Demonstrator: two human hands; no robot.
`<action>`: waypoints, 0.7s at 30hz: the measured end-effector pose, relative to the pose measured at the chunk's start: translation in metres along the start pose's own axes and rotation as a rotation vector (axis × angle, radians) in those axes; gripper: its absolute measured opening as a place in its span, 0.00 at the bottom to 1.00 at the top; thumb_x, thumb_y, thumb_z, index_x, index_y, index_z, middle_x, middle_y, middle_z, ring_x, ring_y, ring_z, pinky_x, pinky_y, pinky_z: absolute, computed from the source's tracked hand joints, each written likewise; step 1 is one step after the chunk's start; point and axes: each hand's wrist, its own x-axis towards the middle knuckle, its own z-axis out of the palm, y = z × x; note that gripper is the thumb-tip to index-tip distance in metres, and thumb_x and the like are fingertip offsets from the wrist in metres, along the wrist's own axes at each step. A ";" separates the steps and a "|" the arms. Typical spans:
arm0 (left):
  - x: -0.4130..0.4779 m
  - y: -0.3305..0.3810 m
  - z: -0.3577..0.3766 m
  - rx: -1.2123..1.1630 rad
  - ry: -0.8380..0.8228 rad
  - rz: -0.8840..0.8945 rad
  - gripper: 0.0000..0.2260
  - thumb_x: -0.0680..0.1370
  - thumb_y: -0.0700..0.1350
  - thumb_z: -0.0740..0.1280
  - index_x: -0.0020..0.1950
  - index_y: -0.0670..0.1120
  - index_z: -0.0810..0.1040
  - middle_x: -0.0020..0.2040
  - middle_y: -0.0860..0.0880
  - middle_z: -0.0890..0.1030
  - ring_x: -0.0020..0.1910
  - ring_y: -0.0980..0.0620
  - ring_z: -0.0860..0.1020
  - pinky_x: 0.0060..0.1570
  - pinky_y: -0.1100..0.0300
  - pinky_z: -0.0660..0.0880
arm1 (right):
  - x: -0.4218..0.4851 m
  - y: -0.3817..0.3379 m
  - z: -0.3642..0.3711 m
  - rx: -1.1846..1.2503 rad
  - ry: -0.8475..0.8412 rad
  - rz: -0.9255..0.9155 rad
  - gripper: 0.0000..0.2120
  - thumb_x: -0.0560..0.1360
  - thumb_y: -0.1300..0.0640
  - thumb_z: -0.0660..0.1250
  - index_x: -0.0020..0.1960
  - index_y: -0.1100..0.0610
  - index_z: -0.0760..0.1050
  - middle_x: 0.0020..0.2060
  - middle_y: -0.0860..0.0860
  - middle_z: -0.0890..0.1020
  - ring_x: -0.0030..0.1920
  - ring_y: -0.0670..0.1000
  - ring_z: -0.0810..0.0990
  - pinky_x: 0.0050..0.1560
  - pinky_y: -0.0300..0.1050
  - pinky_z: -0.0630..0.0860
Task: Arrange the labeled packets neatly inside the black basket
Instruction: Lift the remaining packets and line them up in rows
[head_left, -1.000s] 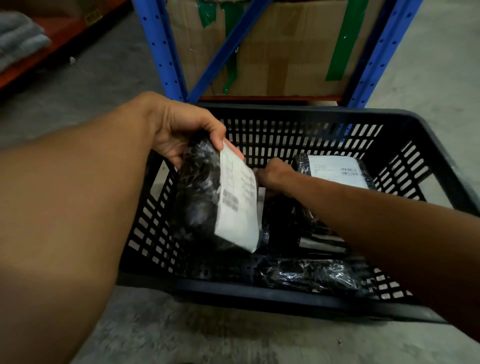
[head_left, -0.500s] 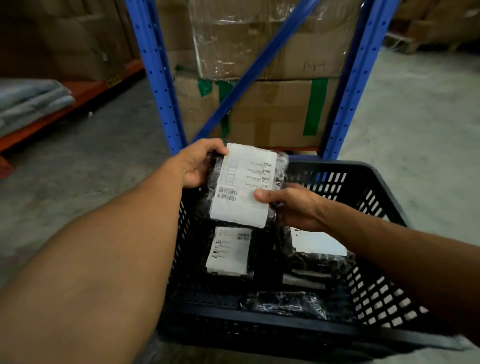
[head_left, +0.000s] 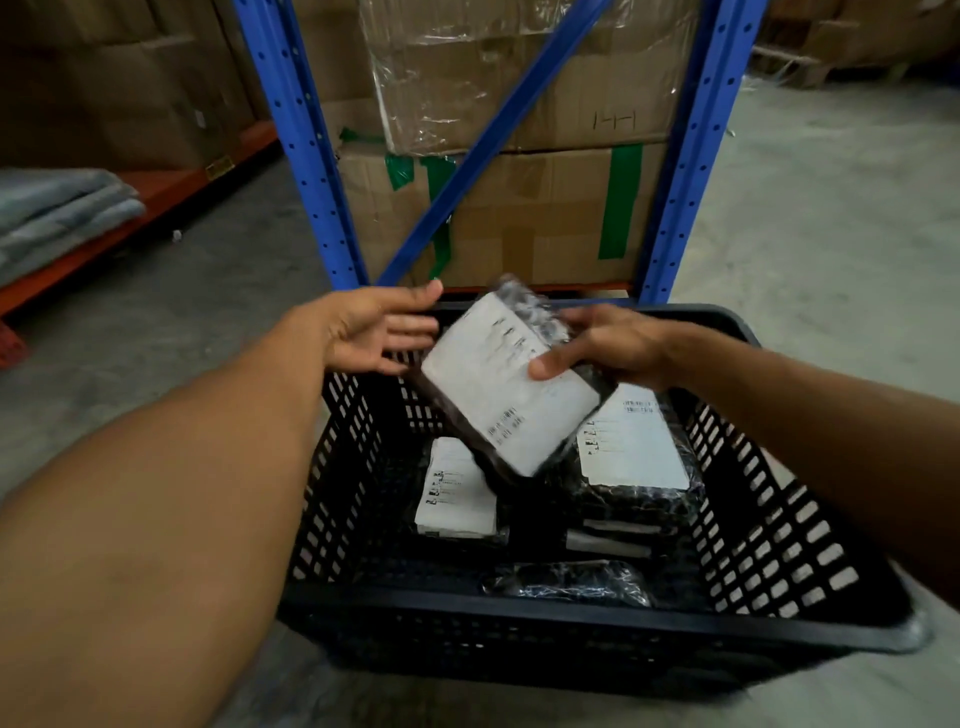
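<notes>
A black slatted basket (head_left: 582, 610) stands on the concrete floor. My right hand (head_left: 602, 345) grips a black bubble-wrapped packet with a white label (head_left: 498, 395), tilted above the basket's far half. My left hand (head_left: 382, 332) hovers just left of that packet, fingers spread, holding nothing. Inside the basket a labeled packet (head_left: 457, 493) lies flat at the left. A stack of labeled packets (head_left: 636, 457) sits at the right. One dark packet (head_left: 571, 582) lies label-down against the near wall.
A blue steel rack (head_left: 691, 156) rises right behind the basket, loaded with taped cardboard boxes (head_left: 519, 208). An orange shelf with folded grey cloth (head_left: 57, 208) runs along the left. Bare concrete floor lies to the right.
My left hand has let go of the held packet and opened. My right hand now holds it alone and has turned it, tilting its lower end down toward the basket.
</notes>
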 end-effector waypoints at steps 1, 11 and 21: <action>0.001 0.007 0.000 0.035 0.004 0.030 0.55 0.45 0.57 0.84 0.71 0.51 0.71 0.70 0.46 0.75 0.68 0.47 0.73 0.71 0.38 0.62 | -0.001 -0.011 -0.001 -0.095 0.017 -0.012 0.43 0.56 0.53 0.84 0.67 0.54 0.73 0.52 0.54 0.87 0.47 0.55 0.87 0.45 0.53 0.84; 0.007 -0.003 0.027 0.142 -0.233 -0.077 0.16 0.65 0.41 0.77 0.51 0.40 0.85 0.49 0.42 0.87 0.47 0.45 0.86 0.41 0.52 0.83 | 0.009 -0.037 -0.006 0.132 0.320 -0.069 0.59 0.50 0.43 0.83 0.75 0.52 0.60 0.59 0.56 0.79 0.52 0.57 0.82 0.43 0.53 0.81; -0.010 -0.032 -0.011 -0.018 -0.108 -0.197 0.26 0.53 0.46 0.85 0.49 0.44 0.87 0.52 0.42 0.86 0.51 0.41 0.84 0.48 0.34 0.79 | 0.005 -0.007 0.026 0.363 0.259 0.091 0.28 0.62 0.54 0.81 0.60 0.61 0.79 0.57 0.57 0.83 0.49 0.56 0.85 0.37 0.46 0.82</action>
